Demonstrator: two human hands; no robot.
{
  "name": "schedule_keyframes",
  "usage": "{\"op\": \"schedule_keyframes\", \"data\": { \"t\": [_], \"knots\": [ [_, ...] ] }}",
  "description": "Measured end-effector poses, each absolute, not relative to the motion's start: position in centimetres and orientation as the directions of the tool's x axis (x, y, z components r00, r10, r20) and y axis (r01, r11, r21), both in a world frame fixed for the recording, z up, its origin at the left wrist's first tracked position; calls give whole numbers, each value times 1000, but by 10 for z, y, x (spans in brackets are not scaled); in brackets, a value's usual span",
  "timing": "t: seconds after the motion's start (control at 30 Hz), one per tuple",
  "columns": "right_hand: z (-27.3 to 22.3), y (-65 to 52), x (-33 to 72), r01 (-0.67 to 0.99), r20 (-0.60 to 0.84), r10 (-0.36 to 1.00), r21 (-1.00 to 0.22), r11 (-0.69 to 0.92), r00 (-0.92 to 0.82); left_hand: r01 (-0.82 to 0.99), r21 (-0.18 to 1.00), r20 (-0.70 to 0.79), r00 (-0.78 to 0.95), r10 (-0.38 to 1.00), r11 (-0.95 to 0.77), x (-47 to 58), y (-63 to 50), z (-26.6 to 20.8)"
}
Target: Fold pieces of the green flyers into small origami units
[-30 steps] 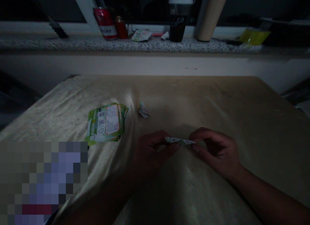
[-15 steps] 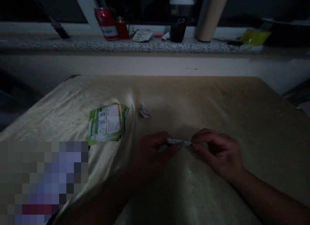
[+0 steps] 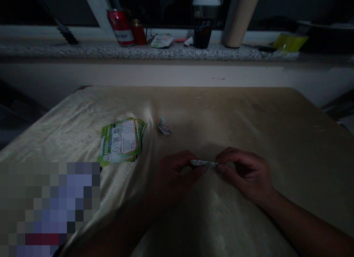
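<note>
The left hand (image 3: 173,172) pinches one end of the folded paper (image 3: 204,163) and the right hand (image 3: 252,172) pinches the other, probably to keep it steady between them over the counter (image 3: 249,117). The green papers (image 3: 121,141) lie piled to the left, maybe leaving room.

we see a printed stack (image 3: 110,146) in bright green, bearing a white panel (image 3: 128,137) edged in orange. right of the stack, we find a small folded piece (image 3: 165,126) speckled white, red, green and black. farther right of it, a slim folded strip (image 3: 202,163) is mottled pale grey and green. beneath the stack, our desk (image 3: 249,113) is dull gold.
</note>
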State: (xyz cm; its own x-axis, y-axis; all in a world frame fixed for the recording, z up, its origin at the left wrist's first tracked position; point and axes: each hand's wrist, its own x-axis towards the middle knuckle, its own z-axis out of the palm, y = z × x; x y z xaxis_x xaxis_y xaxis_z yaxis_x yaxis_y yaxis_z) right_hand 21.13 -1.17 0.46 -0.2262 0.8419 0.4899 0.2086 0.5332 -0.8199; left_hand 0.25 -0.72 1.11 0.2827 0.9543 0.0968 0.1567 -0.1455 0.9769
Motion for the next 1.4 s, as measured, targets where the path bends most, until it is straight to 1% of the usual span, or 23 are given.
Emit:
{"op": "schedule_keyframes", "data": {
  "t": [0.2, 0.4, 0.57, 0.8, 0.97, 1.2, 1.3, 1.4],
  "knots": [
    [6, -13, 210, 205, 489, 844, -823, 530, -220, 173, 977, 71, 285, 956, -124, 5, -8, 11],
    [5, -16, 210, 237, 481, 846, -815, 529, -231, 139, 985, 51, 313, 948, -99, 5, -9, 9],
    [5, -16, 210, 191, 504, 828, -812, 551, -245, 144, 987, 26, 321, 947, -76, 7, -11, 10],
    [2, -16, 209, 164, 494, 828, -823, 543, -264, 163, 984, 11, 338, 941, -70, 8, -9, 9],
    [3, -16, 207, 190, 509, 822, -807, 559, -256, 163, 985, -4, 369, 929, -60, 9, -11, 5],
    [5, -15, 206, 204, 515, 805, -789, 580, -296, 143, 988, 0, 388, 921, -60, 12, -11, 6],
    [6, -15, 205, 204, 514, 806, -790, 578, -294, 163, 986, -40, 385, 922, -25, 12, -11, 8],
    [7, -16, 204, 207, 528, 795, -778, 594, -297, 160, 987, -37, 405, 914, -31, 12, -11, 10]
  ]
}}
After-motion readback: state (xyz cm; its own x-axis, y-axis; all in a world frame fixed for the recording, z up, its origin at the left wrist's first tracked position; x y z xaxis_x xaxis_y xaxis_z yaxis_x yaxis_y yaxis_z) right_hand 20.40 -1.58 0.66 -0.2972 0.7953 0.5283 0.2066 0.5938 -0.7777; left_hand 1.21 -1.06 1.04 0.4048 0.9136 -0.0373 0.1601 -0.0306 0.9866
